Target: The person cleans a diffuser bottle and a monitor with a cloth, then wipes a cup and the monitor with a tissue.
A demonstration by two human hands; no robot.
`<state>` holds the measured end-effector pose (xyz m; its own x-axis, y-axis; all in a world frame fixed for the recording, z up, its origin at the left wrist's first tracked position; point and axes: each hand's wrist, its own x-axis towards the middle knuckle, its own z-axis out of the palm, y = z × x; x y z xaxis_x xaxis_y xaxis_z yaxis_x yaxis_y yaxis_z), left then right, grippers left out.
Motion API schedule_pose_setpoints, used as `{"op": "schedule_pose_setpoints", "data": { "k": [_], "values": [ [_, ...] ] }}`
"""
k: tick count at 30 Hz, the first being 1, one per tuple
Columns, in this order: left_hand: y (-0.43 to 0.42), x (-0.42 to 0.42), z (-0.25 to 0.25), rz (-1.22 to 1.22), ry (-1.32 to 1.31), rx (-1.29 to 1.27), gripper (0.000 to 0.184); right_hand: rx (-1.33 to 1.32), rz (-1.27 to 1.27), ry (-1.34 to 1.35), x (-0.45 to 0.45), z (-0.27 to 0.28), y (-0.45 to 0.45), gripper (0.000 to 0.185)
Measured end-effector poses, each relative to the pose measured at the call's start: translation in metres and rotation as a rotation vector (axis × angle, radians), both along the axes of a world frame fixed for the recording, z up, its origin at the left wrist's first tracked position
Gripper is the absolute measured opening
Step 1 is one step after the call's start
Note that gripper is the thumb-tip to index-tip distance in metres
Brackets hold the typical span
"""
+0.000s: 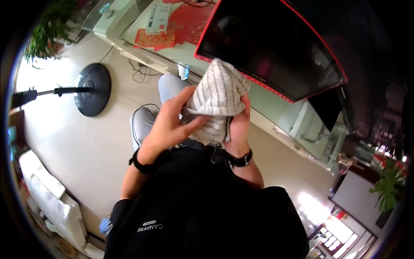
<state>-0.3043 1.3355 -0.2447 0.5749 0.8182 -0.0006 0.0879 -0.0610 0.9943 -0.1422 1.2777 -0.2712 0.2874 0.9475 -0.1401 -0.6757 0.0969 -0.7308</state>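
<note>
The cloth [220, 88] sits between the left hand [174, 116] and the right hand [239, 123], in front of the person's torso [207, 207], and overlaps the near edge of the monitor [271, 47] in view. The monitor stands on the desk [264, 98], ahead and to the right of the cloth; a box [158, 19] lies on the same desk, left of the monitor. The person's legs [144, 123] are below the desk's near edge, left of the cloth. Farther left, a stand base [103, 88] rests on the floor [56, 129], with a plant [49, 30] beyond it. Another plant [388, 183] is at far right.
</note>
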Motion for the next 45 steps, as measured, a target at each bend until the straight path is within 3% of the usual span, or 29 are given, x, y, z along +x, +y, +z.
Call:
{"op": "schedule_pose_setpoints", "data": {
  "k": [2, 3, 5, 9, 12, 15, 18, 19, 22, 24, 28, 38, 45],
  "values": [
    [-0.014, 0.017, -0.011, 0.091, -0.089, 0.138, 0.055, 0.062, -0.035, -0.125, -0.002, 0.007, -0.018, 0.072],
    [-0.016, 0.021, -0.008, 0.057, -0.073, 0.172, 0.056, 0.047, -0.011, -0.194, 0.000, 0.007, -0.027, 0.089],
    [-0.018, 0.029, 0.000, -0.057, -0.005, 0.151, 0.053, -0.020, -0.097, -0.450, 0.007, -0.002, -0.035, 0.079],
    [-0.002, 0.042, 0.002, 0.062, -0.224, 0.251, 0.049, -0.081, -0.399, -0.815, 0.030, 0.025, -0.029, 0.059],
    [0.021, 0.045, -0.013, 0.300, -0.386, 0.139, 0.046, -0.048, -0.719, -0.896, 0.054, 0.057, -0.012, 0.053],
    [0.062, 0.063, -0.042, 0.475, -0.529, 0.077, 0.044, -0.025, -0.935, -1.022, 0.086, 0.049, -0.002, 0.050],
    [0.085, 0.060, -0.047, 0.436, -0.478, 0.030, 0.045, -0.102, -0.990, -1.236, 0.107, 0.033, 0.001, 0.051],
    [0.091, 0.064, -0.055, 0.364, -0.499, -0.038, 0.049, -0.093, -0.983, -1.273, 0.107, 0.030, 0.005, 0.058],
    [0.100, 0.071, -0.054, 0.164, -0.664, -0.098, 0.050, -0.074, -0.939, -1.415, 0.093, 0.019, 0.022, 0.051],
    [0.099, 0.075, -0.057, 0.216, -0.671, -0.086, 0.052, -0.133, -0.936, -1.558, 0.078, 0.014, 0.034, 0.056],
    [0.094, 0.073, -0.057, 0.216, -0.785, -0.160, 0.051, 0.083, -0.783, -1.372, 0.047, 0.015, 0.063, 0.057],
    [0.104, 0.068, -0.063, 0.119, -0.885, -0.457, 0.061, 0.257, -0.543, -1.455, -0.012, 0.016, 0.114, 0.060],
    [0.105, 0.061, -0.056, 0.167, -1.052, -0.587, 0.065, 0.403, -0.199, -1.474, -0.029, 0.031, 0.137, 0.042]
  ]
}}
